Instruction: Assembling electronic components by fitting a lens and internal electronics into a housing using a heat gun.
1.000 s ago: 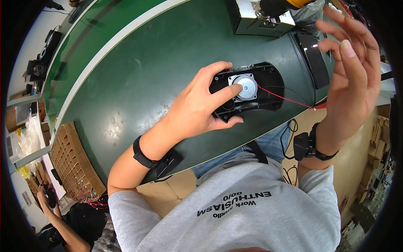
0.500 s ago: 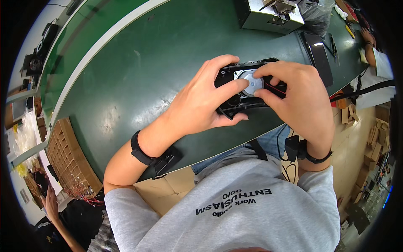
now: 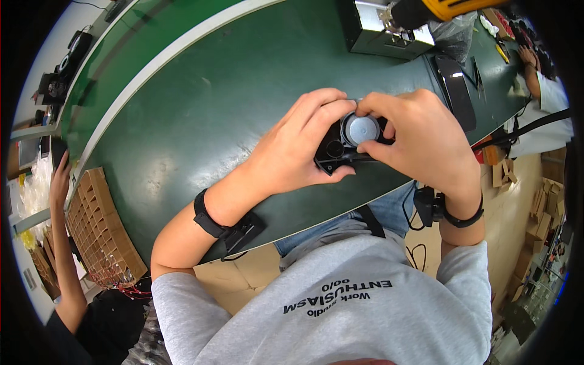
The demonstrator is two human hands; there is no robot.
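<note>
A round silver speaker driver (image 3: 362,129) sits at a black plastic housing (image 3: 328,159), over the near part of the green bench. My left hand (image 3: 298,143) grips the housing's left end, fingers along the far side and thumb at the near edge. With thumb and forefinger, my right hand (image 3: 423,137) pinches the driver's right side. Its metal back faces up. Whether the driver is fully seated in the housing cannot be seen, since my right hand covers the housing's right part.
A metal box-shaped fixture (image 3: 389,30) stands at the far right, with a yellow-and-black power tool (image 3: 426,12) above it. Nearby lie a glossy black panel (image 3: 455,91) and tweezers (image 3: 479,79). A divided cardboard tray (image 3: 103,231) is at left. Co-workers' arms show at both sides.
A left finger has come off the driver's back and now rests at its far edge. The yellow tool has come into view at the top. The left co-worker's arm has risen.
</note>
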